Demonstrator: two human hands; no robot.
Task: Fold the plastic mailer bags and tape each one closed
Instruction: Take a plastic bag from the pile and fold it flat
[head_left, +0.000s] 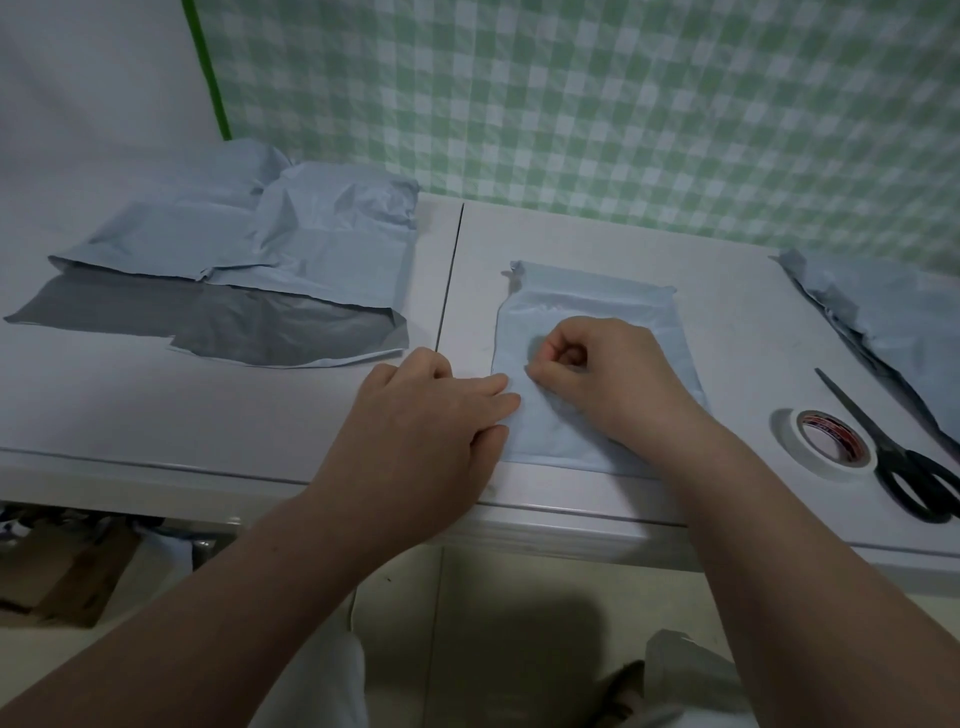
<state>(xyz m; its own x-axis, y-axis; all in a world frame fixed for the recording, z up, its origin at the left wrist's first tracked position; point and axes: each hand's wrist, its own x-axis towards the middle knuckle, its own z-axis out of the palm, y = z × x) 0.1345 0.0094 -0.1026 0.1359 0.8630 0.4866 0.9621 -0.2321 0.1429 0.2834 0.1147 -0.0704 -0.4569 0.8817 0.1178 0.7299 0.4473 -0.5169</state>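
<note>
A folded pale blue mailer bag (587, 312) lies flat on the white table (727, 332) in front of me. My left hand (421, 431) rests on the bag's left edge with its fingers straight, pressing it down. My right hand (608, 374) sits on the middle of the bag, fingers curled, thumb and fingertips pinching at something small on the bag's surface; what it pinches is hidden. A roll of white tape (826, 439) lies to the right of the bag, apart from both hands.
Black scissors (893, 452) lie beside the tape at the right. More blue mailer bags are piled at the back left (244, 249) and at the right edge (893, 317). A seam (449, 280) splits the tabletop. A checked green cloth hangs behind.
</note>
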